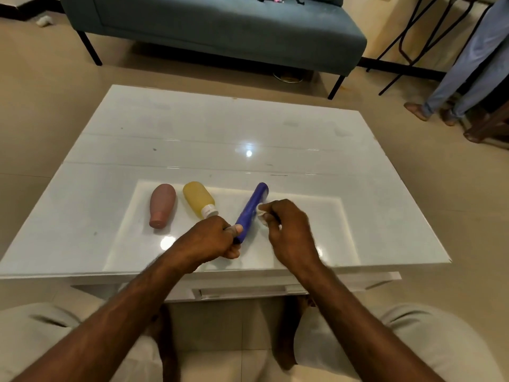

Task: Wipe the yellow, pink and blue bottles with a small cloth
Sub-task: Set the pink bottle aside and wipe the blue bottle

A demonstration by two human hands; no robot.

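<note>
Blue bottle (252,213) tilted over desk (220,128), right of yellow bottle (198,199): left hand (212,238) grips its near end, right hand (289,230) pinches cloth (261,213); suggest rotating bottle between full-length strokes

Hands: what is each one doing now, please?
Left hand: closed on the blue bottle.
Right hand: closed on the small cloth.

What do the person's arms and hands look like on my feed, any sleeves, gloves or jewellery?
Both forearms are bare up to the frame edge, with no sleeves showing. The left hand and right hand wear no gloves. I see no watch or bracelet. Light beige clothing covers the knees.
</note>
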